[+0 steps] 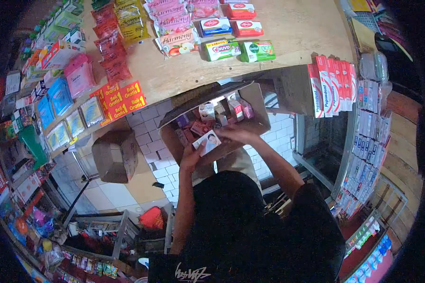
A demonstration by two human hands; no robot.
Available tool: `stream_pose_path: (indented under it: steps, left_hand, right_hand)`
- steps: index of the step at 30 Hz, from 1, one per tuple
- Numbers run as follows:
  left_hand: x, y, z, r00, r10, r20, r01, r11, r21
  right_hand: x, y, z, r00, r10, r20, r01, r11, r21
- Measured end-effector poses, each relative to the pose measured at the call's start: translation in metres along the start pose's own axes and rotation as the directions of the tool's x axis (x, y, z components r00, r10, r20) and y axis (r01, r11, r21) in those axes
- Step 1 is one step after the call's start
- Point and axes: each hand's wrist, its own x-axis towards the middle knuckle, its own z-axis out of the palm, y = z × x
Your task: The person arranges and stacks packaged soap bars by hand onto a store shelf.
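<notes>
My left hand (191,156) is closed on the lower left end of a small white box (208,143) with a face picture on it. My right hand (236,134) is over the open cardboard box (174,142), at the upper right of the white box; its fingertips are too small and dark to make out. Inside the cardboard box lie several small packs, among them a white and pink pack (236,109) and a red pack (200,127).
Above is a wooden counter (165,70) with Harmony soap packs (177,42), a green Dettol pack (258,51) and red sachets (115,68). Pepsodent boxes (333,87) stand at the right edge. An empty carton (114,158) sits at the lower left.
</notes>
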Motion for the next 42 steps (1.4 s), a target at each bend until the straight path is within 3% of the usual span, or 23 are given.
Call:
stream_pose_path:
  steps: [2,4,6,7,9,10,13,16,17,20,25,27,30,33,34,36,37,39,42]
  left_hand:
    - [0.000,-0.004,-0.002,0.999,0.005,-0.046,-0.004,1.000,0.022]
    - [0.000,-0.017,-0.008,0.996,0.039,-0.077,-0.039,0.999,-0.007]
    - [-0.003,-0.031,-0.015,0.991,0.097,-0.092,-0.105,0.991,-0.082]
    - [-0.008,-0.027,-0.014,0.985,0.116,-0.132,-0.117,0.993,-0.001]
    - [-0.022,-0.014,-0.013,0.966,0.162,-0.203,-0.131,0.978,0.160]
    - [-0.030,-0.007,-0.012,0.967,0.168,-0.192,-0.149,0.983,0.106]
    - [-0.048,0.006,-0.018,0.975,0.139,-0.172,-0.149,0.988,-0.048]
    - [-0.056,0.012,-0.027,0.985,0.065,-0.162,-0.090,0.984,-0.151]
    - [-0.058,0.014,-0.028,0.985,0.071,-0.158,-0.098,0.980,-0.171]
    - [-0.058,0.011,-0.029,0.987,0.047,-0.152,-0.079,0.974,-0.213]
    - [-0.054,0.006,-0.031,0.991,0.030,-0.132,-0.058,0.976,-0.208]
    - [-0.055,0.008,-0.032,0.991,-0.007,-0.134,-0.019,0.981,-0.195]
    - [-0.049,0.003,-0.023,0.974,0.093,-0.208,-0.110,0.991,-0.074]
    - [-0.034,-0.011,-0.022,0.937,0.097,-0.334,-0.001,0.961,0.276]
    - [-0.024,-0.021,-0.023,0.930,0.157,-0.332,-0.029,0.933,0.358]
    - [0.001,-0.039,-0.024,0.908,0.281,-0.311,-0.089,0.855,0.512]
    - [0.013,-0.049,-0.028,0.911,0.337,-0.237,-0.128,0.779,0.614]
    - [0.032,-0.061,-0.037,0.903,0.423,-0.075,-0.210,0.588,0.781]
    - [0.035,-0.031,-0.027,0.965,0.261,-0.033,-0.170,0.715,0.679]
  right_hand:
    - [0.016,0.038,-0.018,0.946,-0.228,-0.230,0.263,0.956,0.133]
    - [0.022,0.029,-0.042,0.793,-0.160,-0.588,0.059,0.980,-0.188]
    - [0.033,0.017,-0.058,0.738,-0.179,-0.651,-0.033,0.953,-0.300]
    - [0.038,0.016,-0.064,0.706,-0.193,-0.681,-0.084,0.933,-0.351]
    - [0.058,0.030,-0.068,0.761,-0.321,-0.564,0.085,0.911,-0.404]
    - [0.061,0.027,-0.066,0.776,-0.385,-0.500,0.170,0.891,-0.422]
    - [0.052,-0.002,-0.045,0.842,-0.341,-0.418,0.088,0.851,-0.517]
    - [0.089,0.047,-0.037,0.848,-0.292,-0.443,0.071,0.890,-0.451]
    - [0.086,0.042,-0.032,0.805,-0.463,-0.370,0.259,0.837,-0.482]
    - [0.088,0.028,-0.007,0.805,-0.437,-0.400,-0.111,0.552,-0.826]
    - [0.113,0.035,0.007,0.777,-0.359,-0.517,-0.097,0.744,-0.662]
    - [0.111,0.036,0.007,0.767,-0.367,-0.527,-0.124,0.721,-0.682]
    - [0.110,0.037,0.000,0.792,-0.372,-0.484,0.068,0.842,-0.535]
    - [0.110,0.049,0.004,0.715,-0.507,-0.482,0.062,0.733,-0.678]
    - [0.109,0.050,0.005,0.757,-0.478,-0.447,0.103,0.762,-0.639]
    - [0.113,0.049,0.009,0.826,-0.430,-0.363,0.179,0.812,-0.555]
    - [0.118,0.053,0.019,0.844,-0.310,-0.437,-0.041,0.775,-0.631]
    - [0.089,0.030,0.025,0.838,-0.330,-0.435,0.014,0.809,-0.587]
    - [0.063,0.009,0.021,0.858,-0.252,-0.447,0.080,0.926,-0.369]
